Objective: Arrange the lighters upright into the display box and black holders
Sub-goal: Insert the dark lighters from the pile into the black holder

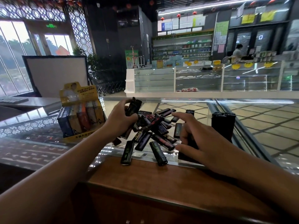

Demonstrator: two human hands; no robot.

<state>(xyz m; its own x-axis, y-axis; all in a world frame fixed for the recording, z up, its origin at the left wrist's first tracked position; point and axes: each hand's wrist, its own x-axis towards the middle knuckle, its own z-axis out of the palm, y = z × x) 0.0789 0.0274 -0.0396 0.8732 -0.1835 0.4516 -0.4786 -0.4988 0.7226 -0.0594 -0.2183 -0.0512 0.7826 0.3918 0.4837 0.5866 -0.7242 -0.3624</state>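
A heap of several black lighters (pixel 153 131) lies on the glass counter in front of me. My left hand (pixel 120 118) grips a bunch of black lighters (pixel 133 107) held above the heap's left side. My right hand (pixel 199 136) hovers over the heap's right side with fingers spread, touching a black holder (pixel 186 155) under the palm; that holder is mostly hidden. A second black holder (pixel 223 126), filled with upright black lighters, stands further right. The yellow display box (pixel 80 113), on the left, holds rows of upright coloured lighters.
The glass counter top (pixel 194 107) has a wooden edge (pixel 145 183) along the near side. A monitor's back (pixel 55 73) and a keyboard (pixel 13 99) sit at the far left. Shop shelves and glass cabinets (pixel 199 80) stand across the aisle, with a person behind them.
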